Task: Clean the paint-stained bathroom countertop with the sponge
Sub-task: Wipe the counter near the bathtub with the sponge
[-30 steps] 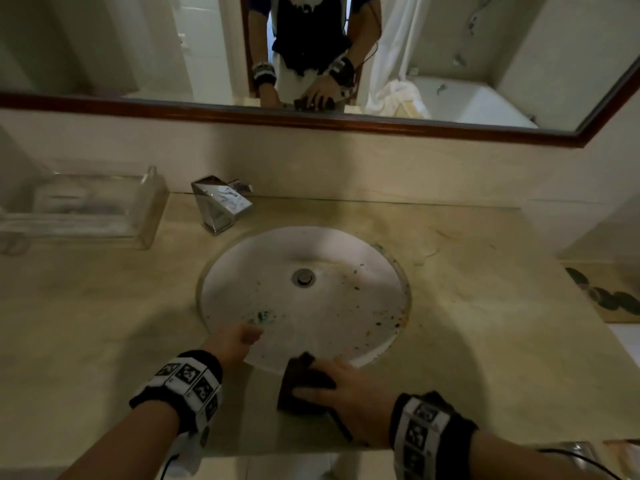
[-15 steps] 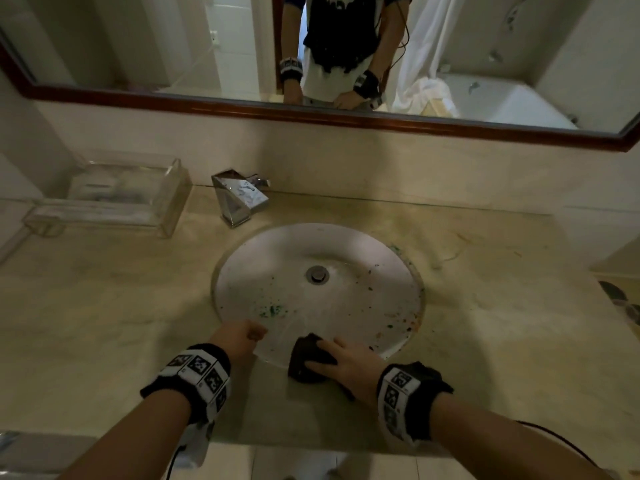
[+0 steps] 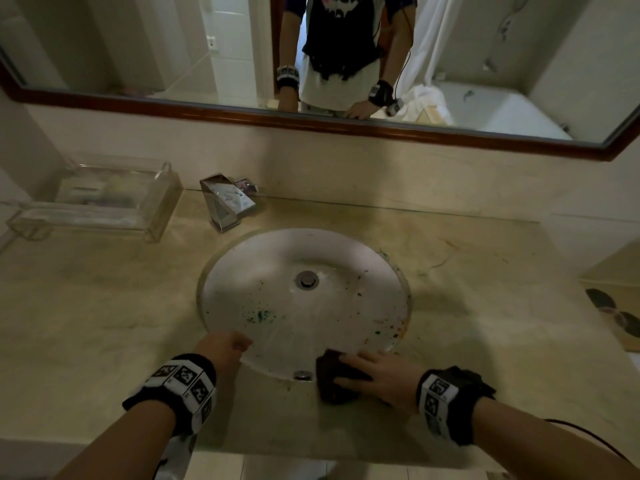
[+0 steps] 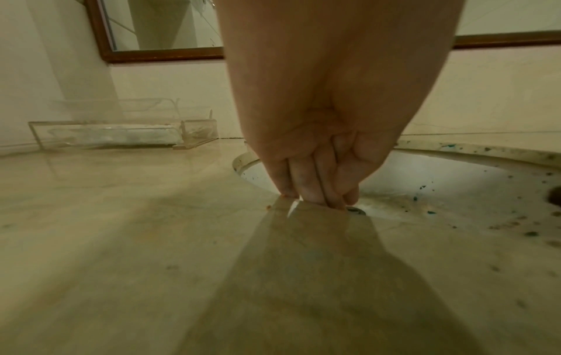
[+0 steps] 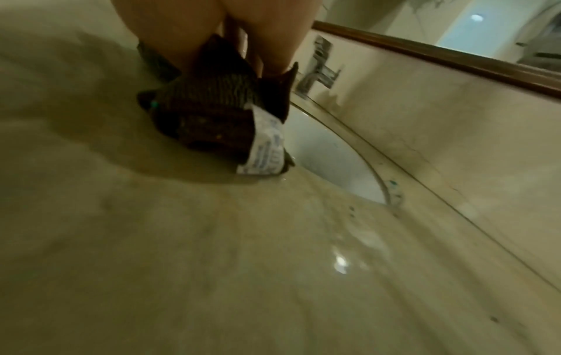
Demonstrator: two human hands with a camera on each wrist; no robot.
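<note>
A dark sponge (image 3: 332, 384) lies on the beige countertop (image 3: 104, 323) at the near rim of the round white sink (image 3: 277, 265). My right hand (image 3: 367, 375) presses down on it with fingers curled over it. In the right wrist view the sponge (image 5: 212, 115) is bunched in the grip, a white label (image 5: 264, 149) hanging at its side. My left hand (image 3: 225, 348) holds nothing, and its fingertips (image 4: 309, 192) rest on the counter at the sink's near-left rim. Green paint flecks (image 3: 259, 315) and orange ones (image 3: 398, 327) dot the basin.
A chrome faucet (image 3: 225, 202) stands behind the sink at the left. A clear acrylic tray (image 3: 104, 206) sits at the far left against the wall. A wood-framed mirror (image 3: 138, 46) runs above the backsplash. The counter's front edge lies just under my wrists.
My right hand has slid the sponge to the right along the sink's near rim. My left hand has stayed at the rim. The head view has shifted.
</note>
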